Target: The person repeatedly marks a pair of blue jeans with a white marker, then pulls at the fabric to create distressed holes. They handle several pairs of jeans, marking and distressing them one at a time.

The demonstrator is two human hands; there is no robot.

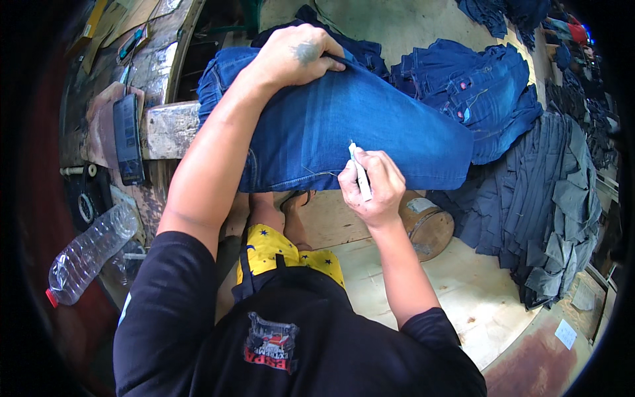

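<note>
A blue denim garment leg (403,129) lies draped over a narrow wooden beam (173,129) in front of me. My left hand (294,56) is closed on the far edge of the denim, thumb on top and other fingertips hidden in the cloth. Over the near part of the leg, my right hand (378,188) pinches a slim white tool (361,173) with a small dark tip pointing away from me. Its exact kind is too small to make out. A loose thread (322,173) trails at the denim's near side, left of the right hand.
More blue jeans (463,92) lie heaped at the far right, above a large stack of grey-black cloth pieces (529,205). A round wooden stool or drum (430,231) stands beyond my right forearm. At left are a phone (127,139) and a clear plastic bottle (92,251).
</note>
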